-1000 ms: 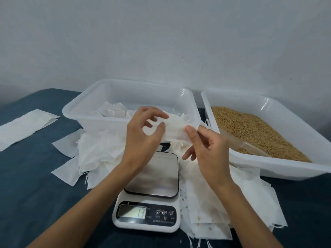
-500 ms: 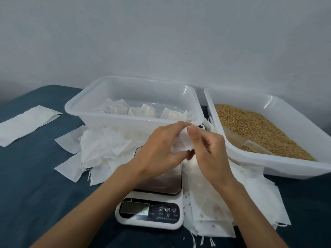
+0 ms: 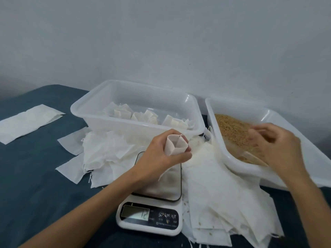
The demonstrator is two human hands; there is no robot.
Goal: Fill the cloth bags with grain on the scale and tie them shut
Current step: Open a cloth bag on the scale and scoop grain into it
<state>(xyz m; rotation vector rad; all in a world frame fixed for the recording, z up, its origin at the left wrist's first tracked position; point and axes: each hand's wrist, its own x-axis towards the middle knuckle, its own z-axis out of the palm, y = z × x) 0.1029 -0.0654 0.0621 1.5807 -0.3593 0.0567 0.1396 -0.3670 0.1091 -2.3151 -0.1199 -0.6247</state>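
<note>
My left hand (image 3: pixel 157 156) grips a small white cloth bag (image 3: pixel 176 144) with its mouth held open and upward, just above the back of the scale (image 3: pixel 168 187). The bag's lower part hangs down onto the steel plate. The scale's display (image 3: pixel 135 212) is lit. My right hand (image 3: pixel 275 145), blurred, hovers with loose fingers over the grain (image 3: pixel 231 126) in the right-hand white tray (image 3: pixel 232 102). A clear scoop (image 3: pixel 247 154) lies in the grain below that hand.
A second white tray (image 3: pixel 136 126) behind the scale holds several tied bags (image 3: pixel 143 115). Empty bags lie in heaps to the right of the scale (image 3: pixel 215 185) and to its left (image 3: pixel 107 149). A long cloth strip (image 3: pixel 26 122) lies at far left on the blue cover.
Both hands were working the bag's mouth together over the scale. My right hand has let go and swung right over the grain tray; my left hand alone holds the bag open.
</note>
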